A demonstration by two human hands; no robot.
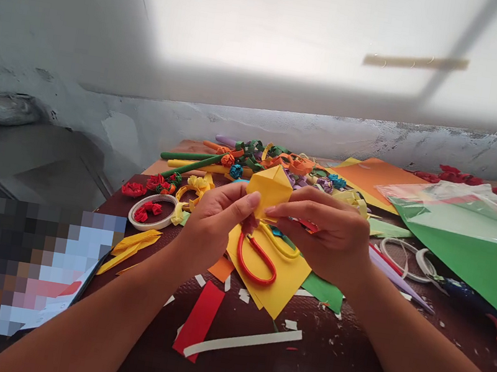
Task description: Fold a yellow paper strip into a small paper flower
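Between both hands, raised above the table, is a folded piece of yellow paper (268, 190) with a pointed top and visible creases. My left hand (217, 219) pinches its left lower edge, thumb in front. From the other side my right hand (331, 227) grips the lower right edge with its fingertips. Below the hands lie scissors with one red and one yellow handle loop (257, 260); their blades are hidden. They rest on flat yellow paper sheets (282, 289).
Tape rolls (153, 212) lie left and right. Rolled paper sticks (195, 165) and paper flowers pile up behind. A green sheet (469, 252) under clear plastic is at right. A red strip (199, 319) and a white strip (245, 343) lie in front, with a phone (66, 289) at left.
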